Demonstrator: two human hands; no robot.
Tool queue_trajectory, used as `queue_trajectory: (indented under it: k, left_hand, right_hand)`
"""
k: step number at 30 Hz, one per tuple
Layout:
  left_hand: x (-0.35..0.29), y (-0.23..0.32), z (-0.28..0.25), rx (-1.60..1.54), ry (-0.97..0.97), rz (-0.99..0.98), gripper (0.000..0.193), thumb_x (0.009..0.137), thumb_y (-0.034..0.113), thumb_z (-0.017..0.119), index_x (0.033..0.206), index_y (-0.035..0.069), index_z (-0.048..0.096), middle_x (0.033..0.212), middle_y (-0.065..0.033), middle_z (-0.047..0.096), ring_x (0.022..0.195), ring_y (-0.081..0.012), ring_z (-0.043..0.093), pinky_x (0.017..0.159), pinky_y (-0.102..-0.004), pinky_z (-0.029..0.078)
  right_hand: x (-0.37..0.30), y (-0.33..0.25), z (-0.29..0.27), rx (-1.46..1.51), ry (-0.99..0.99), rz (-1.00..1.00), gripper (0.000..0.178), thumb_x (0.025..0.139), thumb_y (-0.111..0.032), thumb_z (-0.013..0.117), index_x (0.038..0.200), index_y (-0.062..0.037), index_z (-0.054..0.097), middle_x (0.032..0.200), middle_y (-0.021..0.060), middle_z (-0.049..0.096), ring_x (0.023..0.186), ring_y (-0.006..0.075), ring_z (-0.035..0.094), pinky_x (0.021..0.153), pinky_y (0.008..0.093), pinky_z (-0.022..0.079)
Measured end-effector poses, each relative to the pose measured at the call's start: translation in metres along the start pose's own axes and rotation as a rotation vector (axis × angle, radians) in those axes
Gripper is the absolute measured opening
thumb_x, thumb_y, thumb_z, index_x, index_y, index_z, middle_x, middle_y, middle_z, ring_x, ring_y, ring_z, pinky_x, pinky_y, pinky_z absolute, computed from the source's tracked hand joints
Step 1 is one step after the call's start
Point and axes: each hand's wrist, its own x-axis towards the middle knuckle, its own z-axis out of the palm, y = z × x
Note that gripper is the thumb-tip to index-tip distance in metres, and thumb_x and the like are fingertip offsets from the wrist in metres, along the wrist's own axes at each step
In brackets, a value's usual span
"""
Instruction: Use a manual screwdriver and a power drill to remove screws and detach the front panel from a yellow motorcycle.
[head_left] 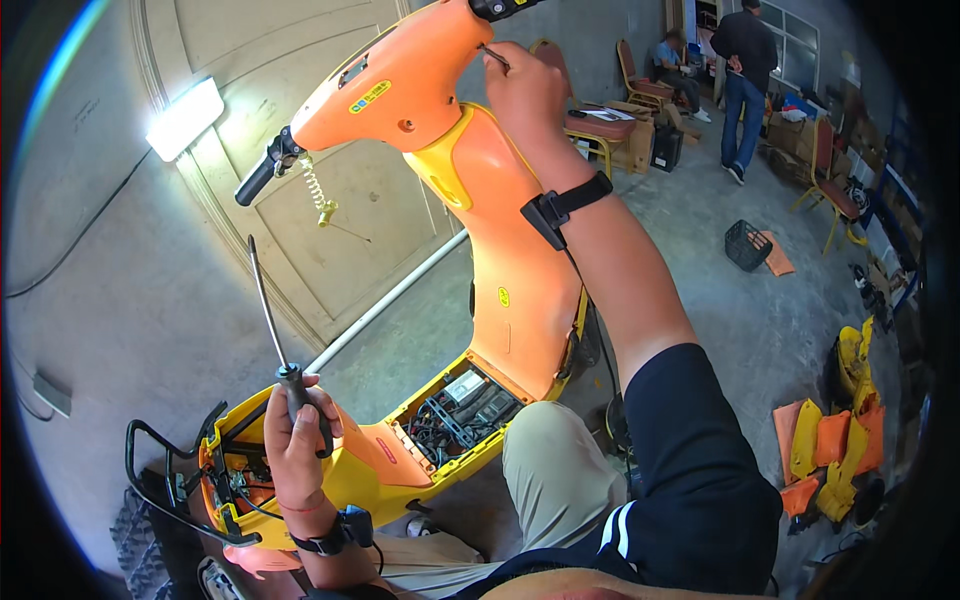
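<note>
My left hand (pixel 300 435) is closed round the black handle of a screwdriver (pixel 266 300), whose long metal shaft points upward. It is held over the open rear part of an orange and yellow electric scooter (pixel 500 260). At the far end, my right hand (pixel 522 85) is pinched against the orange handlebar cover (pixel 400 85). A thin dark piece shows at its fingertips, too small to name. A black handlebar grip (pixel 258 182) sticks out at the left, with a coiled pale cable (pixel 318 190) hanging below. Wiring and boxes fill the open footboard compartment (pixel 462 408).
A bright lamp (pixel 186 118) stands by the cream door. Yellow and orange body panels (pixel 830 435) are piled on the floor at right, with a black basket (pixel 747 245) farther off. Two other people, one standing (pixel 745 90), are at the back near chairs (pixel 825 180) and cartons.
</note>
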Motion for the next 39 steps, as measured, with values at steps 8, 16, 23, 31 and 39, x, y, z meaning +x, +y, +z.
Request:
queue_trajectory:
  k: [8, 16, 23, 31, 39]
  left_hand:
    - [-0.001, 0.000, -0.001, -0.004, -0.010, -0.005, 0.032, 0.099, 0.016, 0.053, 0.125, -0.003, 0.049, 0.086, -0.0050, 0.058, 0.069, -0.0106, 0.054, 0.061, -0.0214, 0.043]
    - [-0.004, -0.002, -0.005, 0.014, 0.001, 0.017, 0.033, 0.098, 0.017, 0.054, 0.124, -0.003, 0.050, 0.084, -0.0046, 0.059, 0.068, -0.0100, 0.053, 0.060, -0.0202, 0.042]
    - [-0.007, 0.001, -0.009, 0.010, 0.017, 0.016, 0.034, 0.097, 0.018, 0.054, 0.123, -0.003, 0.052, 0.085, -0.0045, 0.059, 0.067, -0.0096, 0.053, 0.059, -0.0206, 0.042]
    - [-0.006, 0.001, -0.008, 0.002, 0.008, 0.031, 0.033, 0.097, 0.018, 0.055, 0.123, -0.003, 0.052, 0.085, -0.0042, 0.060, 0.066, -0.0090, 0.053, 0.059, -0.0200, 0.042]
    - [-0.008, 0.002, -0.011, -0.008, 0.021, 0.034, 0.036, 0.097, 0.021, 0.056, 0.123, -0.003, 0.052, 0.086, -0.0045, 0.060, 0.066, -0.0092, 0.053, 0.059, -0.0211, 0.043]
  right_hand:
    - [0.005, -0.001, 0.006, -0.050, -0.133, 0.057, 0.027, 0.097, -0.026, 0.052, 0.103, -0.0032, 0.064, 0.092, 0.0240, 0.070, 0.090, 0.0450, 0.066, 0.080, 0.0533, 0.051]
    - [0.003, 0.004, 0.008, 0.051, -0.010, -0.038, 0.025, 0.097, -0.025, 0.050, 0.099, -0.0038, 0.062, 0.090, 0.0214, 0.069, 0.088, 0.0427, 0.067, 0.081, 0.0521, 0.051]
    - [0.004, -0.009, 0.007, -0.077, -0.100, 0.082, 0.020, 0.095, -0.019, 0.054, 0.098, -0.0009, 0.060, 0.092, 0.0231, 0.069, 0.088, 0.0426, 0.067, 0.080, 0.0498, 0.053]
    - [0.003, 0.006, 0.011, 0.049, 0.024, -0.076, 0.019, 0.095, -0.019, 0.055, 0.099, -0.0004, 0.056, 0.093, 0.0223, 0.067, 0.087, 0.0420, 0.067, 0.077, 0.0513, 0.052]
    - [0.003, -0.004, 0.011, 0.072, -0.075, 0.044, 0.025, 0.096, -0.023, 0.055, 0.107, -0.0015, 0.056, 0.099, 0.0226, 0.069, 0.093, 0.0419, 0.067, 0.082, 0.0492, 0.053]
